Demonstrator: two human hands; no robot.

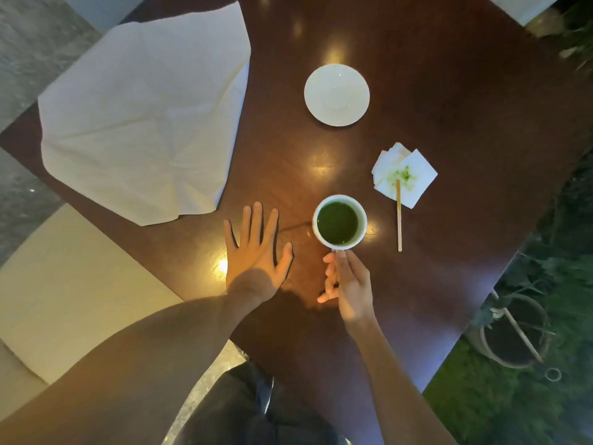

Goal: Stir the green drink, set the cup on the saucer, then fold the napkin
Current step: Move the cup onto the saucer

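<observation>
**Cup of green drink held by its handle, saucer bare**

The right hand [348,285] pinches the handle of the white cup [339,222], which holds dark green drink and stands near the table's [449,107] near edge. The left hand [253,252] lies flat beside it, fingers spread. The saucer [336,95] sits farther in, holding nothing. The stirring stick [399,216] rests on a stained tissue [405,174]. The big napkin [144,114] lies unfolded at the left edge.

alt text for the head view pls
Seen from above, a right hand pinches the handle of a white cup of green drink on a dark table. The left hand lies flat nearby; an empty saucer and unfolded napkin wait beyond.
</observation>
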